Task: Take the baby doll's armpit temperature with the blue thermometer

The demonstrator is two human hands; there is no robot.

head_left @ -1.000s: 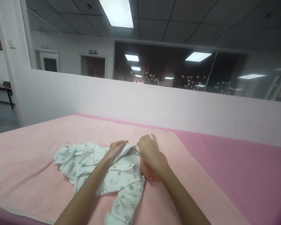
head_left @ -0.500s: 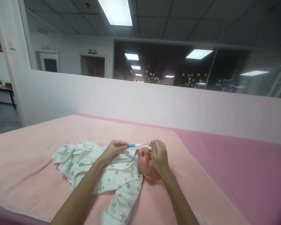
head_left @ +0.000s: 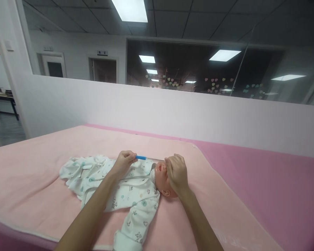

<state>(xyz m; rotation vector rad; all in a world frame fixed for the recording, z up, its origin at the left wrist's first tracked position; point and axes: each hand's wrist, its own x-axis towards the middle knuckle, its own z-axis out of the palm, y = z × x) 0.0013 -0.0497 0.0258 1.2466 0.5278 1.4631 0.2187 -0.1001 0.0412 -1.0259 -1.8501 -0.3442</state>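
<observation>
A baby doll in a white printed outfit (head_left: 140, 190) lies on its back, its head (head_left: 161, 179) to the right. Over its chest, my left hand (head_left: 124, 163) is closed on the blue cap (head_left: 140, 158) of a slim stick that looks like a thermometer. The thin clear shaft (head_left: 155, 159) runs right from the cap to my right hand (head_left: 176, 170). Those fingers are closed on its far end, which they hide. My right hand is in front of the doll's upper face and covers its eyes.
A pale pink blanket (head_left: 42, 174) lies under the doll on a brighter pink mat (head_left: 264, 174). Behind it stands a low white wall (head_left: 172, 111) with glass above. At far left, a dark table (head_left: 2, 97) stands beyond the partition.
My left hand has drawn left with the blue part, and more of it shows. The shaft between the hands looks thinner. My right hand has shifted slightly, now covering the doll's eyes.
</observation>
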